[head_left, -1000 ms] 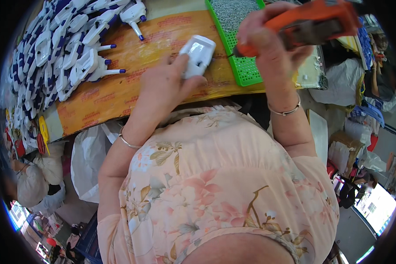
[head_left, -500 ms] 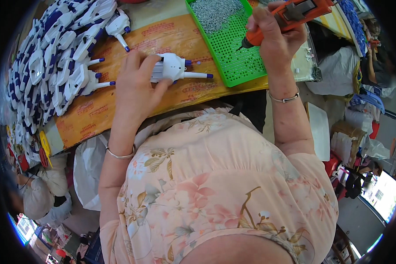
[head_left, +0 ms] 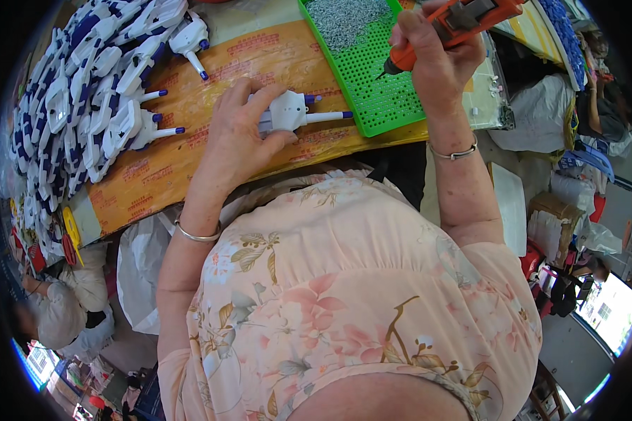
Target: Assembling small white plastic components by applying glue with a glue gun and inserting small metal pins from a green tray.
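Note:
My left hand is wrapped round a white plastic housing with a narrow stem and dark blue tips, which lies on the orange-covered table and points right. In my right hand is an orange power screwdriver, its dark bit angled down and left over a green perforated tray. A heap of small silver screws fills the far part of that tray. The bit touches neither the housing nor, as far as I can see, a screw; whether a screw sits on its tip is too small to tell.
A tall pile of similar white and blue housings covers the table's left side, with one housing lying apart. Yellow-handled scissors hang at the left edge. White sacks stand right of the table. Another person is at the lower left.
My left hand and the white housing have moved a little to the right, nearer the green tray. My right hand with the power screwdriver has shifted slightly left.

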`<state>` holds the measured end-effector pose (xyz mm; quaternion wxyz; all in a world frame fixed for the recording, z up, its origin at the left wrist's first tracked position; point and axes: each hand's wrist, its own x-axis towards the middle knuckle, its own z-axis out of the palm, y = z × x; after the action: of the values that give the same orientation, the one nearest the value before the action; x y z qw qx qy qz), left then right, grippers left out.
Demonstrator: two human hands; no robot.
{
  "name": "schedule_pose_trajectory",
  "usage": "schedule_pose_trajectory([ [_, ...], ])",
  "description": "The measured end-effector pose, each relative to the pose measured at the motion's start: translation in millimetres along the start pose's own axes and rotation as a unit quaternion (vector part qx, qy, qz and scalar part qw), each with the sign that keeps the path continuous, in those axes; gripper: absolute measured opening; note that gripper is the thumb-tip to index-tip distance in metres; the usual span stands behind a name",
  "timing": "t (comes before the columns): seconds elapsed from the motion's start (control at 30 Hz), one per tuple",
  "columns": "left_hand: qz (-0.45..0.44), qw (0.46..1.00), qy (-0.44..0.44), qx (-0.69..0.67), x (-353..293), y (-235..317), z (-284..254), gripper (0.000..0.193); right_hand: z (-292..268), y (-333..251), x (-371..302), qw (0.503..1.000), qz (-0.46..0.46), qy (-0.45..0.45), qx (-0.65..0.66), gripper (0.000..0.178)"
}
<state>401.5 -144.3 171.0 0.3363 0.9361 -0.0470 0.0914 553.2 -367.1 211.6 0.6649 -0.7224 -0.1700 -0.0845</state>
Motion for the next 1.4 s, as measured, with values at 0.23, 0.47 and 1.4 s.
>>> schedule_pose_trajectory([
  [0.23,-0.005,1.0,-0.009,-0.011,1,3,-4,0.06,3,-11,6,0.993,-0.058,-0.003,0.101,0.027],
  [0.47,-0.007,1.0,-0.002,-0.021,3,2,-2,0.057,27,-64,-25,0.974,-0.014,-0.088,0.208,0.042],
  [1.4,0.013,1.0,0.001,0.001,0,-4,5,0.058,74,-26,-29,0.966,-0.085,-0.193,0.15,0.041],
])
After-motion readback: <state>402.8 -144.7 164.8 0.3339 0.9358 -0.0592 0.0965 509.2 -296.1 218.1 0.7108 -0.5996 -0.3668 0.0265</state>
